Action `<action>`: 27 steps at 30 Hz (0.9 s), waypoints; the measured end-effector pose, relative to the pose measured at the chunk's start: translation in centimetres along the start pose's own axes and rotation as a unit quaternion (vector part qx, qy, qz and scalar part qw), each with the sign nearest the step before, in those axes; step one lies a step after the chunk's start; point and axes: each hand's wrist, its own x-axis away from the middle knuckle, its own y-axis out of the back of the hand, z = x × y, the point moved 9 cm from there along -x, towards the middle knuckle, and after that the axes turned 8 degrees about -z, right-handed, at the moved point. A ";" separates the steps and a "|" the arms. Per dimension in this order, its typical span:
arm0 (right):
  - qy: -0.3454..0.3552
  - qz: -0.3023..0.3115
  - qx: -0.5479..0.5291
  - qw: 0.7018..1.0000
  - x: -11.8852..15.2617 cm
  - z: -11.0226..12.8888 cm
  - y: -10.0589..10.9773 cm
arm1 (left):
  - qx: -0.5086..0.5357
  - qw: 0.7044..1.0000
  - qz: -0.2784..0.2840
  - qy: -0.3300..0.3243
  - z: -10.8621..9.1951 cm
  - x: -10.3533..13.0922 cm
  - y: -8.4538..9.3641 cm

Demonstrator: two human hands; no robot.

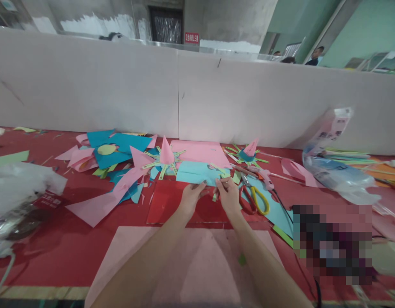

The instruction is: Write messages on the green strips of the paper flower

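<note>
Strip (214, 197), small and pale green, sits at the tips of our right fingers, above the red board (167, 201) in the middle of the red worktop (65, 244).

At our far left a clear bag (20, 184) slumps, with a white cable near its lower edge. Next come pink offcuts and a cut blue sheet (131, 145), then a long pink offcut (97, 207) lying in front of them. Beside these stands one pink cone (167, 153), point up, with green strips spread around its base. A pink sheet (200, 150) lies behind a light blue one (194, 171), just beyond our hands.

Our left hand (191, 199) leans over the board, fingers bent inward; we cannot tell whether they grip anything. Our right hand (230, 194) faces it, close but apart, fingers curled; whether they pinch the strip or merely touch it, we cannot tell.

Behind that hand a second cone (250, 147) tilts on its blue base. The scissors (247, 185), with red and yellow handles, lie just right of our hand, then the pink glue gun (267, 179). Farther right rests another clear bag (334, 169).
</note>
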 end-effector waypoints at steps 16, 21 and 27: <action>-0.041 0.068 -0.017 0.997 0.4 -1.1 -1.7 | -0.025 0.999 -0.037 0.027 1.3 -0.4 0.6; -0.040 0.071 -0.025 0.996 0.5 -1.1 -1.8 | -0.044 0.998 -0.037 0.017 1.2 -0.4 0.7; -0.041 0.075 -0.024 0.996 0.6 -1.3 -2.0 | -0.069 0.997 -0.029 -0.004 0.9 -0.3 0.5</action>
